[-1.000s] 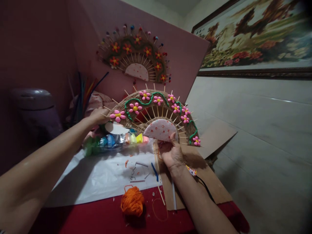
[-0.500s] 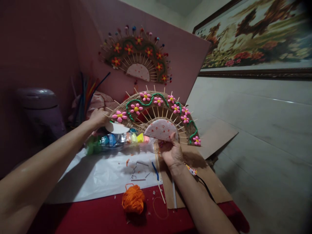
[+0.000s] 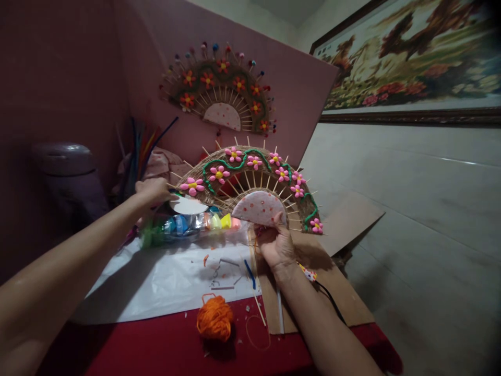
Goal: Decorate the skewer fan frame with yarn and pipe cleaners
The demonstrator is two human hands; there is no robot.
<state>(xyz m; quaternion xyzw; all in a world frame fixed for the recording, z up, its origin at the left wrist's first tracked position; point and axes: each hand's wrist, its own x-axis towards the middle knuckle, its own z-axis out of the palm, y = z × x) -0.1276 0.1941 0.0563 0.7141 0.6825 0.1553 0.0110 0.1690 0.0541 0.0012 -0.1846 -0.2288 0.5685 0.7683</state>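
Observation:
My right hand (image 3: 276, 245) grips a handmade fan (image 3: 263, 206) by its pale half-round base with orange spots, thumb in front and fingers behind. The fan stands upright, facing me, with a twine-wrapped band, pink flowers with yellow centres, a wavy green strip and thin sticks poking past its rim. My left hand (image 3: 154, 191) is beside the fan's left end, near the stick tips. Its fingers look bent together; what they hold, if anything, is hidden. Just right of it a white rounded piece (image 3: 189, 205) shows under the fan.
A second fan with orange flowers (image 3: 223, 94) hangs on the pink board behind. Bagged coloured clay (image 3: 180, 224) lies on the white sheet (image 3: 156, 282). An orange yarn ball (image 3: 215, 317) sits on the red cloth, by cardboard (image 3: 340, 292). Pipe cleaners (image 3: 143, 149) stand at left.
My left hand has shifted slightly left, away from the fan's end. My right hand and the fan stay nearly still.

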